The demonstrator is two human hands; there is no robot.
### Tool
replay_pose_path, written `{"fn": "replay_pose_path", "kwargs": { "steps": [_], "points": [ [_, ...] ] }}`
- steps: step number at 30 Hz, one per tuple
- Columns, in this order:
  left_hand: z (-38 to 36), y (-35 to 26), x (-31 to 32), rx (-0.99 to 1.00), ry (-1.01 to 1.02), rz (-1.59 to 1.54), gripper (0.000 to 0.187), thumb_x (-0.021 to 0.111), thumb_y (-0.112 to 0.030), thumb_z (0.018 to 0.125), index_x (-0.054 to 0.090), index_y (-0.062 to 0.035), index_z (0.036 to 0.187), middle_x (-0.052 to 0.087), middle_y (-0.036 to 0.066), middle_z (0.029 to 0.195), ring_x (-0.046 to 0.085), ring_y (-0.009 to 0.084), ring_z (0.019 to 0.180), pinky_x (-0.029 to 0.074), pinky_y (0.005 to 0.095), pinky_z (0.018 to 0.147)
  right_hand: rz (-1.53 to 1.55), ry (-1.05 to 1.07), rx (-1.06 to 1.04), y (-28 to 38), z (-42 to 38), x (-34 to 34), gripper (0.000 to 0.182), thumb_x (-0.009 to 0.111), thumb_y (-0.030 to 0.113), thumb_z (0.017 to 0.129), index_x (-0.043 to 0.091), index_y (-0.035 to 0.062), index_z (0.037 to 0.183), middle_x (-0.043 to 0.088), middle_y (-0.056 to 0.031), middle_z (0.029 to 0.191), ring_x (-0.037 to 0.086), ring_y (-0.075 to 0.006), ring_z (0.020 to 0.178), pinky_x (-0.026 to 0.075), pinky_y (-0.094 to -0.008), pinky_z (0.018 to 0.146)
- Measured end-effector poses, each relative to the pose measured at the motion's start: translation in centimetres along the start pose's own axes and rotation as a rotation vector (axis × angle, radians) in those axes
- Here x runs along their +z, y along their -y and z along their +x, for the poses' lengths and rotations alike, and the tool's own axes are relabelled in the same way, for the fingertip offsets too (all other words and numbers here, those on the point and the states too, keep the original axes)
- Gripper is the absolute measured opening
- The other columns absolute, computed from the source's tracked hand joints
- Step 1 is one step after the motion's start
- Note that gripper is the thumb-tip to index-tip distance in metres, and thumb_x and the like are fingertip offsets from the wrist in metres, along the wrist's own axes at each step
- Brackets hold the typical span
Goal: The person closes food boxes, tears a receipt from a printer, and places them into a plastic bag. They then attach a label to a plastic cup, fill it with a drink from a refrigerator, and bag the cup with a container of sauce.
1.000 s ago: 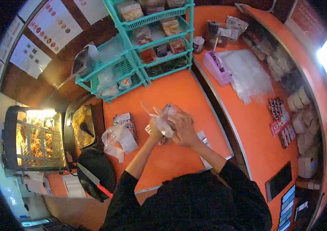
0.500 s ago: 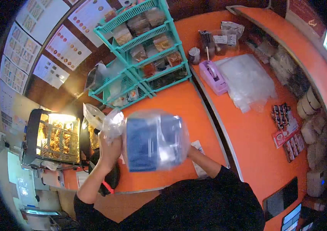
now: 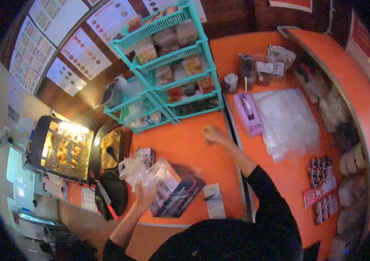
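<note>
My left hand [image 3: 144, 194] is closed around the gathered neck of a clear plastic bag [image 3: 133, 168]. Inside the bag is a dark blue box [image 3: 179, 201] with light printing, tilted over the orange counter. My right hand [image 3: 213, 134] is apart from the bag, over the counter between the green baskets and the tape dispenser. Its fingers are loosely bent, with nothing visible in them. Closest on its right is a purple tape dispenser [image 3: 246, 115] with a roll in it. A paper slip [image 3: 214, 202] with a pen-like dark item lies right of the bagged box.
Stacked green baskets [image 3: 167, 58] hold packets at the back. A lit food warmer [image 3: 65, 150], a tray of food [image 3: 111, 149] and a red-handled knife [image 3: 106, 200] on a black surface are at left. Flat clear bags [image 3: 287, 122] lie right, near a raised shelf [image 3: 341, 82].
The bagged box has turned and moved lower, its printed side now showing. My right hand has left the bag and moved up toward the tape dispenser. My left hand still grips the bag's neck.
</note>
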State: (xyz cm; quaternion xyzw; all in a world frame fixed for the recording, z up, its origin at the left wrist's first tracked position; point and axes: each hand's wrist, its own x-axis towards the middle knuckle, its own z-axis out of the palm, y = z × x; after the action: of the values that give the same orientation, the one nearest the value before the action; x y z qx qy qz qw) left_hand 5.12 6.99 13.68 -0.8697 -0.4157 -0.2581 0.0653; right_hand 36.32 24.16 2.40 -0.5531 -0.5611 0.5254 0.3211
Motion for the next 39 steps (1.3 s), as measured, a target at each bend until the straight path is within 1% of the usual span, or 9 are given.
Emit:
{"fn": "replay_pose_path", "kwargs": {
  "steps": [4, 9, 21, 23, 25, 29, 34, 36, 39],
  "points": [
    [-7.9, 2.8, 6.4, -0.342, 0.296, 0.06, 0.021, 0.056, -0.019, 0.077, 0.06, 0.0013, 0.073, 0.055, 0.023, 0.062, 0.056, 0.0414, 0.057, 0.042, 0.0502, 0.051, -0.804, -0.89, -0.283, 5.5, 8.2, -12.4, 0.011, 0.062, 0.005, 0.07, 0.061, -0.0008, 0.079, 0.063, -0.0204, 0.074, 0.063, -0.0373, 0.074, 0.052, -0.046, 0.071],
    [-6.8, 0.0, 8.9, -0.869, 0.436, 0.06, 0.034, 0.056, -0.027, 0.081, 0.061, 0.0048, 0.071, 0.057, 0.027, 0.065, 0.059, 0.0412, 0.059, 0.044, 0.0495, 0.053, -1.159, -0.756, -0.303, 2.2, 15.5, -18.9, 0.016, 0.052, 0.015, 0.083, 0.063, 0.0034, 0.081, 0.063, -0.0196, 0.084, 0.064, -0.0363, 0.079, 0.054, -0.045, 0.066],
    [-14.2, 3.2, 15.1, -1.054, -0.063, -0.664, 0.038, 0.051, -0.036, 0.091, 0.062, -0.0007, 0.082, 0.06, 0.011, 0.063, 0.059, 0.0228, 0.059, 0.044, 0.0401, 0.054, -1.182, -0.729, -0.629, 0.9, 16.1, -21.4, 0.015, 0.057, 0.018, 0.08, 0.059, 0.0044, 0.084, 0.061, -0.0193, 0.084, 0.061, -0.037, 0.082, 0.049, -0.0472, 0.068],
    [-14.0, 3.1, 14.8, -1.08, -0.048, -0.649, 0.039, 0.05, -0.037, 0.092, 0.061, -0.001, 0.081, 0.059, 0.007, 0.061, 0.057, 0.0188, 0.059, 0.044, 0.0384, 0.053, -1.263, -0.531, -0.232, 1.2, 17.8, -22.5, 0.016, 0.057, 0.015, 0.079, 0.059, 0.0033, 0.09, 0.06, -0.0199, 0.089, 0.058, -0.0361, 0.087, 0.047, -0.0465, 0.075],
    [-12.5, 3.0, 13.8, -1.202, 0.171, -0.721, 0.036, 0.045, -0.033, 0.095, 0.062, -0.0019, 0.101, 0.064, 0.008, 0.083, 0.059, 0.017, 0.076, 0.046, 0.0356, 0.062, -1.26, -0.537, -0.285, -1.8, 19.4, -22.7, 0.036, 0.051, 0.016, 0.087, 0.054, 0.0059, 0.121, 0.057, -0.0207, 0.116, 0.051, -0.0393, 0.112, 0.045, -0.0476, 0.094],
    [-12.5, 2.9, 13.5, -1.0, -0.337, -1.342, 0.038, 0.041, -0.025, 0.097, 0.051, -0.0028, 0.126, 0.059, 0.009, 0.109, 0.055, 0.0148, 0.095, 0.046, 0.0318, 0.078, -1.468, -0.448, -0.293, -1.1, 19.8, -24.9, 0.028, 0.055, 0.009, 0.079, 0.054, -0.0028, 0.104, 0.057, -0.0232, 0.103, 0.055, -0.0355, 0.102, 0.044, -0.0457, 0.087],
    [-16.9, 7.1, 19.1, -1.009, 0.093, -1.24, 0.038, 0.039, -0.014, 0.097, 0.044, -0.0035, 0.133, 0.057, 0.005, 0.107, 0.055, 0.0153, 0.091, 0.047, 0.031, 0.08, -1.614, -0.98, -1.035, 2.4, 13.2, -24.0, 0.039, 0.048, 0.012, 0.087, 0.048, 0.0002, 0.125, 0.053, -0.0257, 0.118, 0.05, -0.043, 0.112, 0.045, -0.0445, 0.094],
    [-14.5, 5.4, 15.7, -0.718, 0.037, -0.925, 0.032, 0.039, -0.016, 0.096, 0.052, -0.0037, 0.123, 0.06, 0.002, 0.094, 0.057, 0.0164, 0.078, 0.048, 0.0317, 0.065, -1.455, -0.968, -0.37, 9.3, 6.4, -19.7, 0.037, 0.047, 0.011, 0.089, 0.048, -0.0009, 0.124, 0.052, -0.0306, 0.116, 0.052, -0.0443, 0.107, 0.046, -0.0452, 0.087],
    [-13.6, 5.9, 14.2, -0.974, 0.321, -0.769, 0.032, 0.04, -0.025, 0.096, 0.058, -0.0041, 0.112, 0.062, 0.007, 0.087, 0.059, 0.0162, 0.079, 0.048, 0.0321, 0.064, -0.986, -1.025, -0.584, 9.2, -2.8, -13.1, 0.028, 0.045, 0.013, 0.093, 0.05, -0.0031, 0.115, 0.055, -0.0278, 0.108, 0.055, -0.0413, 0.096, 0.046, -0.0452, 0.078]
  ]
}}
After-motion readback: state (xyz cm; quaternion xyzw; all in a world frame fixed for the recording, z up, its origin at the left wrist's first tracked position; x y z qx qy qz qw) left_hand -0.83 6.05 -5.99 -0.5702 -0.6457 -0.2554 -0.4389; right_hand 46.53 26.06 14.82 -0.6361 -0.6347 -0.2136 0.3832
